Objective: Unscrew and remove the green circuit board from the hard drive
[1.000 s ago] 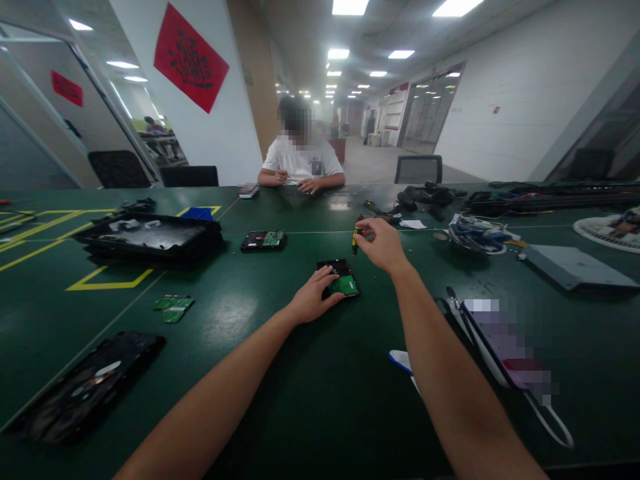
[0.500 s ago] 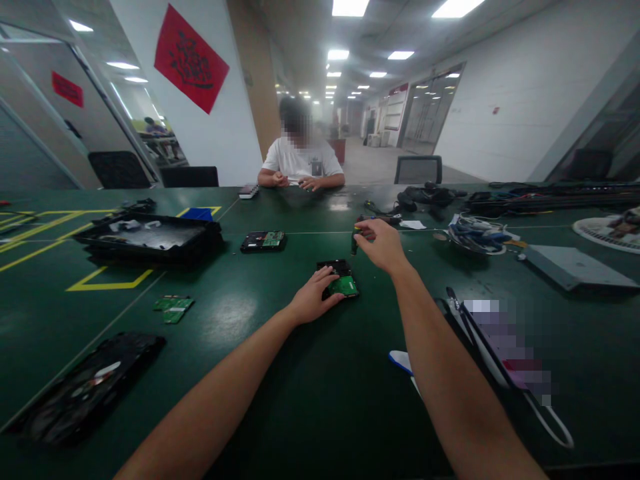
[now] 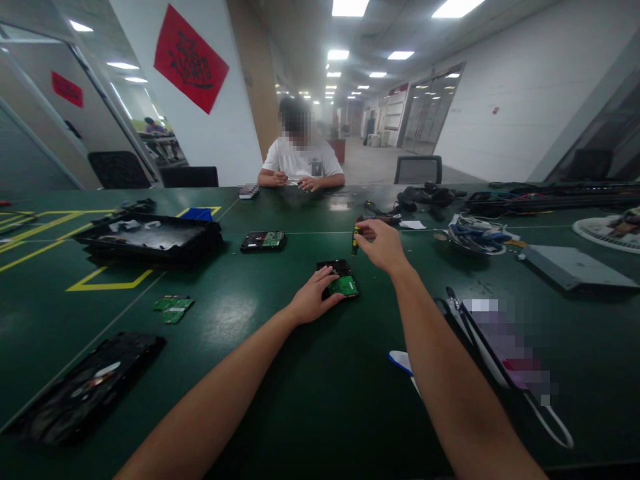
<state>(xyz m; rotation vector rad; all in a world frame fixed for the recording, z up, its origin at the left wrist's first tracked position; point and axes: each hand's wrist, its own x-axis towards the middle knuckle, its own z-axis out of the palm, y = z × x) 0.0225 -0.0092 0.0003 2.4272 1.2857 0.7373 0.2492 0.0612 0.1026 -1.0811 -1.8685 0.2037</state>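
Note:
Near the table's middle, a black hard drive [image 3: 345, 285] lies flat with its green circuit board facing up. My left hand [image 3: 313, 293] grips it from the left, fingers across its top and thumb along the near edge, covering part of it. Behind and to the right of the drive, my right hand [image 3: 383, 243] pinches a small black-and-yellow screwdriver [image 3: 355, 241] between thumb and fingertips. The screwdriver's handle points roughly upright, apart from the drive; its tip cannot be made out.
Another hard drive [image 3: 263, 241] lies further left. A stack of black trays [image 3: 150, 240], loose green circuit boards [image 3: 174, 308] and a black casing [image 3: 95, 387] occupy the left side. Cables [image 3: 477, 233] and a silver box [image 3: 580, 267] are right. A person [image 3: 303, 157] sits opposite.
The screwdriver has turned in my right fingers, so more yellow on its handle shows now. My left hand and the hard drive have stayed in place.

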